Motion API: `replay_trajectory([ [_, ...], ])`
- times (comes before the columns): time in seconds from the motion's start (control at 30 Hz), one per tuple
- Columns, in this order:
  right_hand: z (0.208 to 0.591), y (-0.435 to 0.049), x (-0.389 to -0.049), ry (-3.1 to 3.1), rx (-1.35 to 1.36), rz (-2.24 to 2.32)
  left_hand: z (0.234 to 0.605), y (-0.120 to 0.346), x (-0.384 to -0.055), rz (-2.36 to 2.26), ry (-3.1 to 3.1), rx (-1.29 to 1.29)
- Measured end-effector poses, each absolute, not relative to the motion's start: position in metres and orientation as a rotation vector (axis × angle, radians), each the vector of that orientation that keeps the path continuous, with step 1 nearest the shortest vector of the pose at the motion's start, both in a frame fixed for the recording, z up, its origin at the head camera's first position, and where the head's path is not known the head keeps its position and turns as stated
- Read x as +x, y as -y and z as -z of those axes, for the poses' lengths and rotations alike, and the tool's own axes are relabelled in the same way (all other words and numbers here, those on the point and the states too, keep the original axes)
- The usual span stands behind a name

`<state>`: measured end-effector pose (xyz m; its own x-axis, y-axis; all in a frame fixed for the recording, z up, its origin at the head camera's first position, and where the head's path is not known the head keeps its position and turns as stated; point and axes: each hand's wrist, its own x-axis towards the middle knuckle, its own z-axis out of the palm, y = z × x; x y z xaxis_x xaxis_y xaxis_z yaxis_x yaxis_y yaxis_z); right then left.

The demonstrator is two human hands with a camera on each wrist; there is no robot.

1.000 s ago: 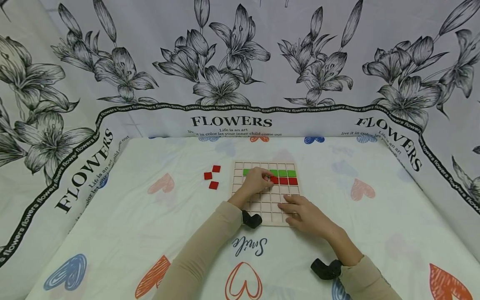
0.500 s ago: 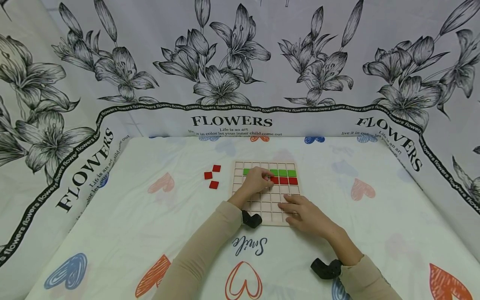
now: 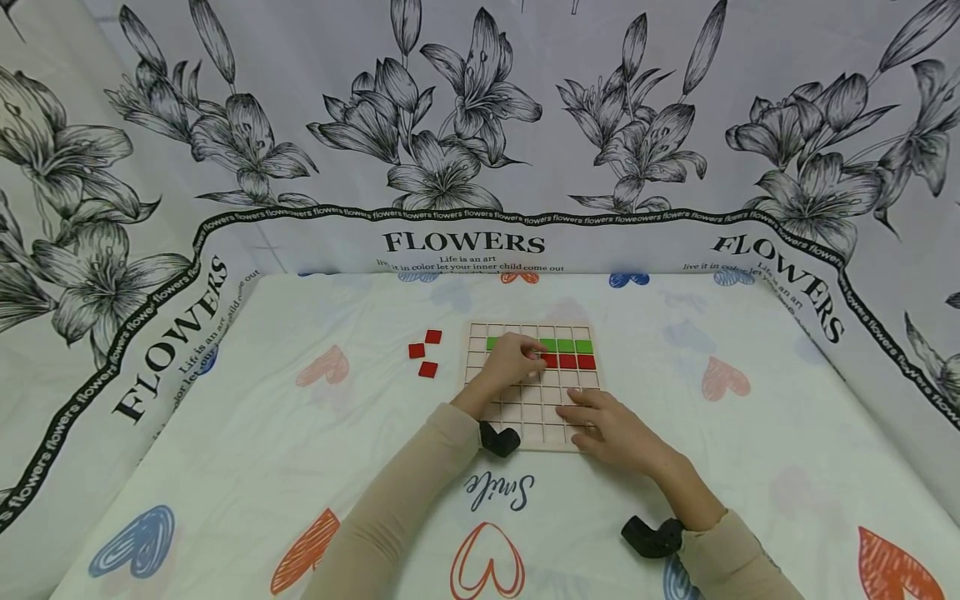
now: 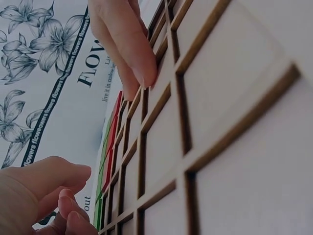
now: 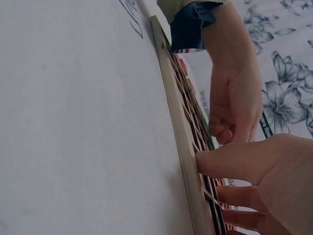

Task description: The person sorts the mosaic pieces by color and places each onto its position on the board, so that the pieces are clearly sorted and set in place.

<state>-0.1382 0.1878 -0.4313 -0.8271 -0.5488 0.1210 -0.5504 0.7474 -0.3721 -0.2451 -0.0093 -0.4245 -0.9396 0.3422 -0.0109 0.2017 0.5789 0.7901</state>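
Observation:
A light wooden grid board lies on the tablecloth. Several green tiles fill cells in a far row, with red tiles in the row just nearer. My left hand reaches over the board, thumb and index finger at opposite edges of the leftmost visible red tile of that row; the cells under the hand are hidden. In the left wrist view its fingers are bent. My right hand rests on the board's near right part, fingers spread and fairly straight, thumb at the front edge.
Three loose red tiles lie left of the board. Black straps with camera mounts sit on both wrists. The white tablecloth has printed hearts, and a flower-printed curtain stands behind the table.
My left wrist and forearm have shifted slightly to the left, while its fingertips stay at the red tile. The right hand, board and loose tiles have not moved.

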Motion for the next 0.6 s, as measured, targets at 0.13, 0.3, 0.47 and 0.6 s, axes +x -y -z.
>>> replay_trajectory([
  [0.13,0.431,-0.188,-0.138,2.917,0.934,-0.627,0.420,0.013,-0.244,-1.325,-2.628,0.471],
  [0.3,0.430,-0.187,-0.137,2.902,0.937,-0.620,0.415,0.018,-0.241,-1.344,-2.623,0.475],
  [0.47,0.429,-0.187,-0.137,2.908,0.934,-0.609,0.413,0.024,-0.238,-1.368,-2.619,0.458],
  [0.6,0.430,-0.187,-0.137,2.911,0.933,-0.602,0.413,0.028,-0.237,-1.374,-2.633,0.472],
])
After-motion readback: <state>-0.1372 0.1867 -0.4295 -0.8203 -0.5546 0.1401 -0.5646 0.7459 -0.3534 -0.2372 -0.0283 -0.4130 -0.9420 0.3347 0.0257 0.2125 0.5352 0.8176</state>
